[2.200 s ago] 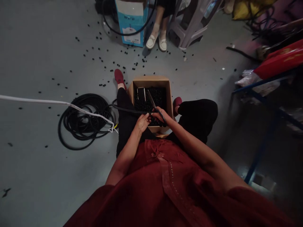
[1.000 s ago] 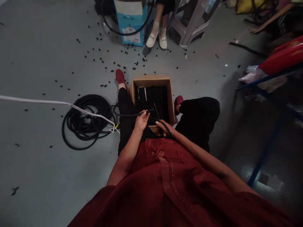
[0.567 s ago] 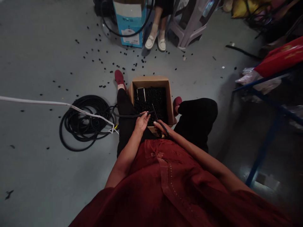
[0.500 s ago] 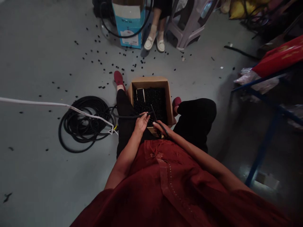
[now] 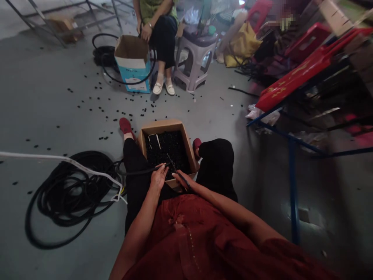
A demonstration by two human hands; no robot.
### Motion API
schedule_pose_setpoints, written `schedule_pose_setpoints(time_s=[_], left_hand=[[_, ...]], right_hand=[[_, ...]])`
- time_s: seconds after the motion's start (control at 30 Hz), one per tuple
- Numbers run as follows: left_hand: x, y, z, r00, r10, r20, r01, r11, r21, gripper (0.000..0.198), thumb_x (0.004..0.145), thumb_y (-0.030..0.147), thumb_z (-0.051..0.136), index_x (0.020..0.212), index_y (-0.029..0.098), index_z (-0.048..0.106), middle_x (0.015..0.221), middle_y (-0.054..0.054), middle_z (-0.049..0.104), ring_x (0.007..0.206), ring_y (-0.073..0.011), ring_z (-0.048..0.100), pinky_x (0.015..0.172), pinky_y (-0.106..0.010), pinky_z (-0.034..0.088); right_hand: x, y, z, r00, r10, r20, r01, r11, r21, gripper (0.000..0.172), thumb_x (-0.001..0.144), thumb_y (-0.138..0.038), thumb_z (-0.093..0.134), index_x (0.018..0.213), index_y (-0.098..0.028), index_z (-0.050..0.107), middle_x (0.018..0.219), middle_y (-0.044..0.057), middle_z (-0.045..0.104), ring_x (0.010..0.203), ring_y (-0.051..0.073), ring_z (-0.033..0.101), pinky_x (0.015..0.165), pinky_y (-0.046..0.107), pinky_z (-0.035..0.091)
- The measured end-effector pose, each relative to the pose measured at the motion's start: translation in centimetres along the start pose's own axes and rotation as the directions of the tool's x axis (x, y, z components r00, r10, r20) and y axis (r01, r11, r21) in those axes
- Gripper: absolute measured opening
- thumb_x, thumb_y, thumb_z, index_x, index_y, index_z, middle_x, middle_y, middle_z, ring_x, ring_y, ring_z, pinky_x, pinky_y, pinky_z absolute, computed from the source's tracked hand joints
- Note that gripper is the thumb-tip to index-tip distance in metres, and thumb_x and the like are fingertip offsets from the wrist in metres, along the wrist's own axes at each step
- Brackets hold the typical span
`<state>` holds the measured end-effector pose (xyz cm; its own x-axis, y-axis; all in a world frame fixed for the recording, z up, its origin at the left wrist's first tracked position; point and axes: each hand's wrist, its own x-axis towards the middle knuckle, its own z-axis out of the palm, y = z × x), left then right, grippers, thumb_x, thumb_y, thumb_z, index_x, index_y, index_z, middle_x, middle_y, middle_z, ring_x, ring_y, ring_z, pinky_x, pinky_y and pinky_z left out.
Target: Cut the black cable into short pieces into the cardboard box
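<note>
On my feed the left hand sits at the carton's near left corner, thumb and fingers pinching the hose close to its end. The right hand is over the carton's near edge, curled round the handles of the scissors; their blades angle out above the carton, just beside the hose's end, though I cannot tell whether they are parted or touching it.

I judge the step in hand to be lining up a snip; the next move would call for me to hold the hose steady, set its end between the blades and keep the fingertips clear.

Inside the carton I have a mass of black bits, with a phone towards its far left corner. Left of the carton, the coil lies under a white cord. Beyond the carton are a blue box, a seated co-worker and a stool
</note>
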<state>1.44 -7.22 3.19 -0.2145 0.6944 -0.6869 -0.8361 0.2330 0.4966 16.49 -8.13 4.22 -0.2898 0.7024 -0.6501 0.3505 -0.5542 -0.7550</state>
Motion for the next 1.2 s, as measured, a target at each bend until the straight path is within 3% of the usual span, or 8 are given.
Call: schedule_pose_setpoints(time_s=[0.27, 0.6, 0.73, 0.87, 1.0, 1.2], left_hand=[[0.8, -0.3, 0.3, 0.999, -0.031, -0.04, 0.033, 0.998, 0.056, 0.02, 0.077, -0.005, 0.06, 0.069, 0.012, 0.064, 0.071, -0.002, 0.07, 0.072, -0.0101, 0.068, 0.084, -0.026, 0.055], [0.9, -0.6, 0.6, 0.999, -0.01, -0.046, 0.016, 0.992, 0.125, 0.021, 0.075, -0.007, 0.062, 0.066, 0.012, 0.065, 0.068, -0.001, 0.069, 0.071, -0.0103, 0.069, 0.083, -0.027, 0.058], [0.9, -0.5, 0.8, 0.999, -0.011, -0.043, 0.017, 0.988, 0.151, 0.022, 0.076, -0.009, 0.061, 0.068, 0.012, 0.065, 0.068, -0.002, 0.069, 0.069, -0.0102, 0.069, 0.08, -0.026, 0.058], [0.4, -0.3, 0.7, 0.999, -0.003, -0.044, 0.011, 0.986, 0.167, 0.023, 0.074, -0.009, 0.063, 0.068, 0.013, 0.065, 0.069, -0.001, 0.069, 0.069, -0.0106, 0.069, 0.081, -0.027, 0.059], [-0.7, -0.3, 0.3, 0.999, -0.051, -0.004, 0.051, 0.98, 0.192, 0.02, 0.072, -0.008, 0.066, 0.069, 0.012, 0.065, 0.071, -0.001, 0.068, 0.069, -0.0115, 0.069, 0.077, -0.025, 0.059], [-2.2, -0.7, 0.0, 0.982, -0.155, 0.111, 0.115, 0.947, 0.301, 0.016, 0.067, 0.0, 0.076, 0.075, 0.01, 0.066, 0.069, -0.004, 0.07, 0.06, -0.0148, 0.068, 0.061, -0.025, 0.058]], right_hand=[[-0.2, -0.5, -0.6, 0.999, -0.034, -0.016, 0.03, 0.984, -0.178, 0.017, 0.087, -0.031, 0.052, 0.074, -0.022, 0.045, 0.056, -0.005, 0.047, 0.05, 0.011, 0.045, 0.048, 0.023, 0.032], [0.0, -0.7, -0.6, 0.996, -0.009, -0.089, -0.014, 0.966, -0.257, 0.019, 0.082, -0.023, 0.055, 0.064, -0.021, 0.048, 0.054, -0.003, 0.049, 0.053, 0.013, 0.048, 0.052, 0.024, 0.034], [0.2, -0.7, -0.6, 0.998, 0.025, -0.058, -0.041, 0.96, -0.278, 0.021, 0.08, -0.021, 0.055, 0.06, -0.02, 0.049, 0.05, -0.002, 0.049, 0.048, 0.013, 0.047, 0.049, 0.024, 0.034], [0.6, 0.3, -0.9, 0.995, 0.081, -0.053, -0.086, 0.99, -0.108, 0.02, 0.086, -0.034, 0.052, 0.071, -0.02, 0.052, 0.05, -0.004, 0.049, 0.043, 0.013, 0.048, 0.046, 0.024, 0.037], [2.0, 1.1, -1.2, 0.997, 0.038, -0.063, -0.03, 0.99, 0.135, 0.027, 0.084, -0.048, 0.056, 0.088, -0.021, 0.052, 0.057, -0.005, 0.054, 0.046, 0.013, 0.053, 0.045, 0.024, 0.042], [4.3, 0.8, -0.3, 0.999, 0.025, -0.042, -0.008, 0.93, 0.367, 0.032, 0.072, -0.037, 0.07, 0.083, -0.02, 0.046, 0.055, -0.007, 0.053, 0.045, 0.01, 0.051, 0.046, 0.022, 0.044]])
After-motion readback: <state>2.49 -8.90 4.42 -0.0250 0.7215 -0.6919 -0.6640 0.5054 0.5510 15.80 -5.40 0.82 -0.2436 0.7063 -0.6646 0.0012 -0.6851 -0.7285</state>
